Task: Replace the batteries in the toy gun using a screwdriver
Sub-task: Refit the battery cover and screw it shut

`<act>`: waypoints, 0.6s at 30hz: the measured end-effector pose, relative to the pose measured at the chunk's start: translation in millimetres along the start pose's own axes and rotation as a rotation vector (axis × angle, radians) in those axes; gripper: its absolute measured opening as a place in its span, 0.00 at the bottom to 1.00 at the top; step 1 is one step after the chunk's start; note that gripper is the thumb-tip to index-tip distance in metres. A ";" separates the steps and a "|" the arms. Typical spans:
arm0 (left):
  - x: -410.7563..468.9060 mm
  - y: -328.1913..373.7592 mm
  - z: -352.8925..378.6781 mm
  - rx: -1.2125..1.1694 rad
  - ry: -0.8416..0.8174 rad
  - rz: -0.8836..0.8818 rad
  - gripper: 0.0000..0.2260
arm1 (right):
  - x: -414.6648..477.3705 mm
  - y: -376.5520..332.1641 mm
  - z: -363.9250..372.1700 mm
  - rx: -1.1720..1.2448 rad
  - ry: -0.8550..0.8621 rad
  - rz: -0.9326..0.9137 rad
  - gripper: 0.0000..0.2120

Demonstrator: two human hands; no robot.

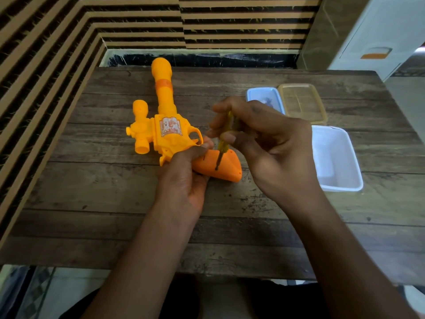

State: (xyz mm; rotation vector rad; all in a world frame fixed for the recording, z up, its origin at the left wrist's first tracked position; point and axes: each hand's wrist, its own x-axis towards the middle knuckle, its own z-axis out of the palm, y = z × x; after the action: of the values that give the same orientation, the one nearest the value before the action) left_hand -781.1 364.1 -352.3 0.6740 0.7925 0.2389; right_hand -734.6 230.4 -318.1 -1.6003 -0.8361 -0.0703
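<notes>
Right hand (271, 146) pinches screwdriver (222, 150); left hand (184, 178) grips toy gun (169, 131).

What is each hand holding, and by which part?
Left hand grips the toy gun at its orange grip; right hand pinches the screwdriver by its yellow handle.

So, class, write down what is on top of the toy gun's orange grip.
The screwdriver, pinched in the right hand, stands tip-down on the orange grip. The left hand holds the grip's end nearest the trigger. Any screw beneath the tip and anything inside are hidden.
</notes>
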 end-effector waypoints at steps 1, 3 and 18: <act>-0.5 0.0 0.3 0.010 -0.002 0.008 0.15 | 0.6 -0.3 0.3 -0.027 0.012 -0.005 0.15; -2.2 -0.6 1.9 0.014 -0.004 0.020 0.14 | 2.0 -0.6 0.3 -0.071 0.030 -0.009 0.13; -4.6 1.7 1.9 0.001 0.011 0.008 0.18 | -2.0 -1.3 1.3 -0.003 0.013 0.017 0.12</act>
State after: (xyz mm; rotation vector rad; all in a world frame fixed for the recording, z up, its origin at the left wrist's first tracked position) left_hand -782.8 362.5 -347.6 0.6777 0.8003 0.2491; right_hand -737.3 230.6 -318.4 -1.6080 -0.8123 -0.0692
